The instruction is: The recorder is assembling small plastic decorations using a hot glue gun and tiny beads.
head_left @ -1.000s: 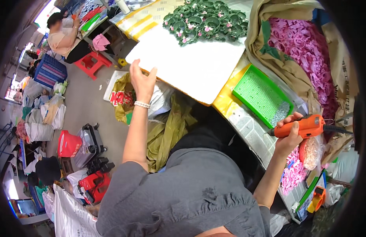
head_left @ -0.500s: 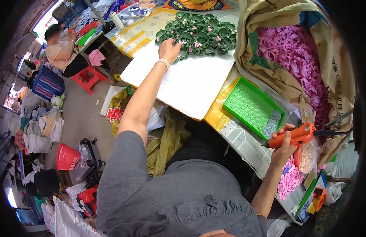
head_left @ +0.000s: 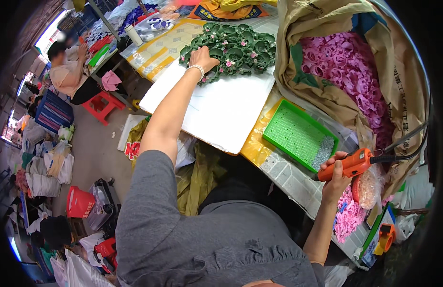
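Note:
My left hand (head_left: 202, 58) reaches far across the white foam board (head_left: 221, 110) and rests on the near edge of a heap of green leaf-shaped pieces with small pink flowers (head_left: 236, 48); whether its fingers grip one is hidden. A bead bracelet circles that wrist. My right hand (head_left: 337, 177) is shut on an orange corded hand tool (head_left: 348, 164), held just right of a green tray (head_left: 298, 136) with small silvery bits in one corner. The tool's tip points toward the tray.
A large brown sack (head_left: 374, 81) full of pink flower pieces stands at the right. More pink pieces in bags (head_left: 348, 215) lie by my right wrist. Another person (head_left: 63, 71) sits at a far table by a red stool (head_left: 104, 105). Bags and bundles cover the floor at left.
My left arm has stretched forward from above the floor to the green pile at the board's far end. My right hand has kept hold of the orange tool in about the same spot.

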The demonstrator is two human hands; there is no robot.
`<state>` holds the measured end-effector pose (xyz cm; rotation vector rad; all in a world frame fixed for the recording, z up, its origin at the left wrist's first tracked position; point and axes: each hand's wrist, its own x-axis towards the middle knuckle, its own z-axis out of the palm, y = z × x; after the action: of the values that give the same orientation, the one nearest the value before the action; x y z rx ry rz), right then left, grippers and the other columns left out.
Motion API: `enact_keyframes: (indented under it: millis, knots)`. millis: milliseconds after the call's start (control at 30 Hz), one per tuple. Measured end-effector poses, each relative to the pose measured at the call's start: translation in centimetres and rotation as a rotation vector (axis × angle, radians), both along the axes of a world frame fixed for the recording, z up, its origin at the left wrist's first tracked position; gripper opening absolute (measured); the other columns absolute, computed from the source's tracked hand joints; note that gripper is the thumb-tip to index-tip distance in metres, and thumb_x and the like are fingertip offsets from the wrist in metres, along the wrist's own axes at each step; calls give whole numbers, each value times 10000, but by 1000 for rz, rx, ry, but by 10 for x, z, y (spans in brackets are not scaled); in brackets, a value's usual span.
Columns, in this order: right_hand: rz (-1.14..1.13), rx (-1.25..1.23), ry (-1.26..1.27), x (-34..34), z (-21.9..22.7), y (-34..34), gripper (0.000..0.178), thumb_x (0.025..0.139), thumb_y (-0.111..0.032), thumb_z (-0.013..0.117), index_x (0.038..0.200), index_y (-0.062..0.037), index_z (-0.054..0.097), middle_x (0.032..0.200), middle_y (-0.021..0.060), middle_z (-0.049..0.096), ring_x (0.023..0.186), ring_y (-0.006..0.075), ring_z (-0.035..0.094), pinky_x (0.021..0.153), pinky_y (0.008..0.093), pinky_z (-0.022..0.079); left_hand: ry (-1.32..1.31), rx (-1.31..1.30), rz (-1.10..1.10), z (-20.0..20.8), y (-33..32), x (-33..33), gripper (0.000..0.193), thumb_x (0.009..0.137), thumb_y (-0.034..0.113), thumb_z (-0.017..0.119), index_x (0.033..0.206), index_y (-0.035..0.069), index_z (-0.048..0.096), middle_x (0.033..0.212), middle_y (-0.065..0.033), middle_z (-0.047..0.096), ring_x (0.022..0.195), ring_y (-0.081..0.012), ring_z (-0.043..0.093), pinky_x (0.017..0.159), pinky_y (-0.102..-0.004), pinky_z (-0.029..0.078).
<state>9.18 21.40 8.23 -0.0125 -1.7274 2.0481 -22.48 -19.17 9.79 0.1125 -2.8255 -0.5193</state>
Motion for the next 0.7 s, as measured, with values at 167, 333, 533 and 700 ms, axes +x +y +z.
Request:
enact_keyframes:
  millis: [167, 333, 533, 700]
  knots:
    - [-14, 28, 17, -3, 5, -1, 331, 920, -226, 601, 1144, -18, 475, 867, 68, 538, 731, 139, 552, 651, 279, 508, 19, 57, 52, 5, 0, -3, 604, 606, 344, 786, 1076, -6, 642, 1074, -196, 668, 1011, -321, 636, 892, -384, 491]
    - [-20, 45, 2, -7, 6, -1, 330, 922, -217, 593, 1149, -10, 470, 872, 71, 538, 735, 134, 550, 652, 280, 511, 80, 353, 50, 10, -10, -3, 476, 600, 262, 777, 973, -11, 666, 960, -188, 688, 914, -316, 656, 825, -379, 510]
    - [-8, 42, 23, -10, 5, 0, 320, 928, -207, 586, 1154, -13, 468, 878, 73, 537, 735, 137, 551, 662, 279, 510, -56, 848, -56, 30, -9, 28, 433, 614, 116, 799, 985, -40, 638, 783, -73, 608, 658, -138, 539, 559, -285, 425]
    - [-4, 1, 59, -14, 8, 5, 286, 919, -139, 590, 1136, 9, 475, 859, 77, 535, 717, 138, 557, 650, 285, 522, -144, 1179, -199, 35, 13, 66, 740, 679, 116, 801, 1291, -94, 441, 963, -75, 575, 668, -87, 479, 525, -252, 368]
